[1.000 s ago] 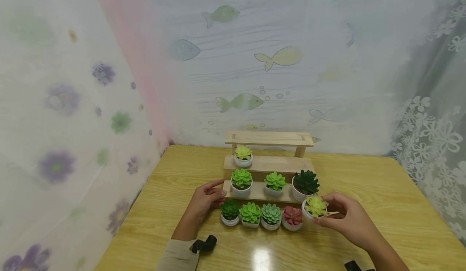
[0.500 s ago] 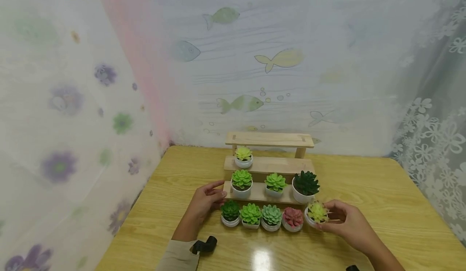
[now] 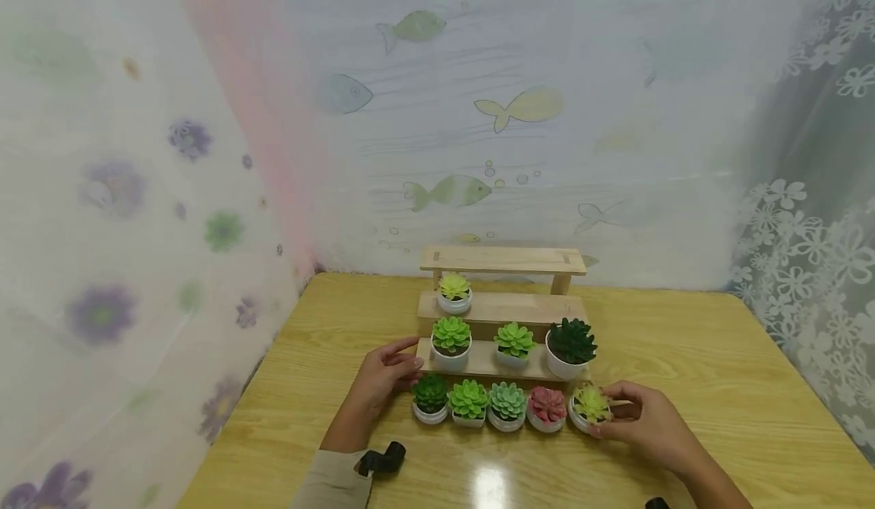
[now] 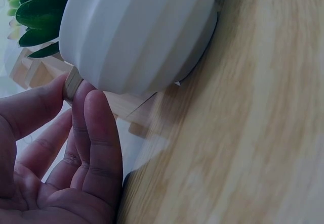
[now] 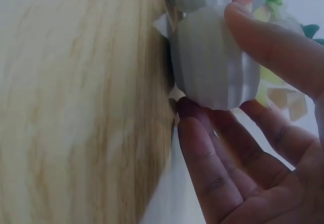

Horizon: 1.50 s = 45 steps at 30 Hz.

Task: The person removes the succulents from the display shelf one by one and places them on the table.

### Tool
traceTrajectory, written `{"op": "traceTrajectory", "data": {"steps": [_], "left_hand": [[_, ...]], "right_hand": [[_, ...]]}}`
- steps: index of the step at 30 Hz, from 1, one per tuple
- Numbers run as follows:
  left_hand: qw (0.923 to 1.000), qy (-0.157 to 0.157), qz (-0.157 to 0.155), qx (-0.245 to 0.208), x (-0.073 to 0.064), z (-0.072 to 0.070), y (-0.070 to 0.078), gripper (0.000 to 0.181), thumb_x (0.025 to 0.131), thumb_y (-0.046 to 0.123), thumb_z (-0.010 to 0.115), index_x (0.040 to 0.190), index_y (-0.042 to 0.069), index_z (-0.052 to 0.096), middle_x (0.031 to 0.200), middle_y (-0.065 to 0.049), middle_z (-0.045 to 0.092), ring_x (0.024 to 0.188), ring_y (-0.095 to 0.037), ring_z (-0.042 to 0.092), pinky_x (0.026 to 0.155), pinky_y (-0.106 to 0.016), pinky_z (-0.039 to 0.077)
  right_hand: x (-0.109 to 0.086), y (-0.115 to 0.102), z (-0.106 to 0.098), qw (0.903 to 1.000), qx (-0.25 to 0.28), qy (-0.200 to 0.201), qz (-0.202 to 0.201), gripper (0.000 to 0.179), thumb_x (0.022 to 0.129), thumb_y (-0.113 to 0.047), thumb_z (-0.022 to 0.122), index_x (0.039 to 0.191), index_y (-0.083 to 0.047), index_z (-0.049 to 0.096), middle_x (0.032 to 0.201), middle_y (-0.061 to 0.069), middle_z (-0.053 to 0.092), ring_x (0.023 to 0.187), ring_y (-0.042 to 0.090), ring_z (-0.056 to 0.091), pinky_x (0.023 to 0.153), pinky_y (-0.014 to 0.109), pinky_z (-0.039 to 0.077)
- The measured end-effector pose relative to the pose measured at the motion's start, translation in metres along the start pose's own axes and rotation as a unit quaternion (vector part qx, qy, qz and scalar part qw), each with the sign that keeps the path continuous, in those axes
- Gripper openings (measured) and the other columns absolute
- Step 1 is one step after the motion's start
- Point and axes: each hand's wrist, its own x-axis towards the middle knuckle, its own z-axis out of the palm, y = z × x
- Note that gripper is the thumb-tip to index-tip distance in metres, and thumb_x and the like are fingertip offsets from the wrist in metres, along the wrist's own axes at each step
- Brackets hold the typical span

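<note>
My right hand (image 3: 645,424) holds a yellow potted succulent (image 3: 591,404) at the right end of the front row. In the right wrist view its white ribbed pot (image 5: 210,57) is between thumb and fingers, its base at the tabletop. My left hand (image 3: 383,376) pinches the left end of the lowest board of a three-step wooden stand (image 3: 502,260); the left wrist view shows thumb and fingers at the board's end (image 4: 72,84). Beside the yellow plant stands a red succulent (image 3: 547,406), then a blue-green one (image 3: 508,404), a bright green one (image 3: 468,403) and a dark green one (image 3: 430,397).
On the lowest board stand a green succulent (image 3: 451,340), a smaller green one (image 3: 514,342) and a large dark green one (image 3: 571,346). A yellow-green succulent (image 3: 454,290) is on the middle board. Patterned curtains (image 3: 437,114) rise behind the wooden table (image 3: 683,342).
The yellow succulent in my right hand has gone from tilted beside the large dark green plant to upright in line with the front row. My left hand has stayed at the stand.
</note>
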Motion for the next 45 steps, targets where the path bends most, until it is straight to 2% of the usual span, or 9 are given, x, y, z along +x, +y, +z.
{"op": "traceTrajectory", "data": {"steps": [10, 21, 30, 36, 42, 45], "left_hand": [[0.9999, -0.01, -0.001, -0.003, 0.002, -0.0005, -0.001, 0.055, 0.094, 0.011, 0.077, 0.146, 0.009, 0.06, 0.109, -0.009, 0.077, 0.083, -0.015, 0.076, 0.07, -0.028, 0.061], [1.0, 0.005, -0.005, -0.003, -0.0008, -0.0008, 0.0015, 0.053, 0.094, 0.008, 0.076, 0.145, 0.009, 0.061, 0.108, -0.009, 0.078, 0.082, -0.014, 0.076, 0.068, -0.028, 0.061], [1.0, -0.006, -0.004, -0.001, -0.0003, -0.0011, 0.0024, 0.054, 0.094, 0.009, 0.076, 0.146, 0.009, 0.06, 0.108, -0.008, 0.078, 0.083, -0.015, 0.075, 0.07, -0.028, 0.061], [1.0, -0.003, -0.003, -0.004, -0.0003, -0.001, 0.0021, 0.054, 0.094, 0.009, 0.076, 0.146, 0.009, 0.06, 0.108, -0.009, 0.078, 0.083, -0.015, 0.075, 0.069, -0.028, 0.061], [1.0, -0.006, -0.003, -0.004, 0.0001, -0.0018, 0.0004, 0.054, 0.094, 0.009, 0.077, 0.146, 0.008, 0.06, 0.109, -0.01, 0.078, 0.083, -0.015, 0.076, 0.069, -0.028, 0.061], [1.0, -0.009, 0.0, -0.004, 0.0006, -0.002, -0.0001, 0.055, 0.094, 0.01, 0.076, 0.147, 0.008, 0.059, 0.108, -0.008, 0.078, 0.083, -0.015, 0.075, 0.069, -0.028, 0.061]], "right_hand": [[0.0012, -0.0002, -0.0041, 0.9988, -0.041, -0.018, -0.021, 0.059, 0.077, -0.026, 0.093, 0.124, -0.001, 0.067, 0.119, 0.014, 0.071, 0.104, 0.023, 0.07, 0.08, 0.029, 0.058], [0.003, 0.0021, -0.0055, 0.9982, -0.009, -0.045, -0.039, 0.06, 0.081, -0.02, 0.09, 0.129, 0.005, 0.062, 0.123, 0.019, 0.069, 0.106, 0.027, 0.071, 0.08, 0.031, 0.06], [-0.0003, -0.001, -0.0057, 0.9973, -0.028, -0.046, -0.049, 0.064, 0.083, -0.022, 0.089, 0.133, 0.006, 0.061, 0.117, 0.015, 0.072, 0.098, 0.016, 0.07, 0.078, 0.026, 0.059], [-0.0011, -0.0034, -0.0048, 0.9976, -0.04, -0.038, -0.042, 0.067, 0.082, -0.024, 0.09, 0.135, 0.005, 0.062, 0.119, 0.016, 0.071, 0.1, 0.02, 0.069, 0.078, 0.026, 0.058], [-0.0024, -0.0023, -0.0045, 0.9977, -0.024, -0.046, -0.042, 0.076, 0.081, -0.025, 0.091, 0.141, 0.008, 0.057, 0.124, 0.019, 0.07, 0.103, 0.021, 0.07, 0.08, 0.026, 0.059], [-0.0034, -0.0029, -0.0065, 0.9974, -0.012, -0.057, -0.041, 0.082, 0.081, -0.025, 0.091, 0.147, 0.004, 0.052, 0.128, 0.021, 0.068, 0.109, 0.025, 0.069, 0.083, 0.028, 0.059]]}}
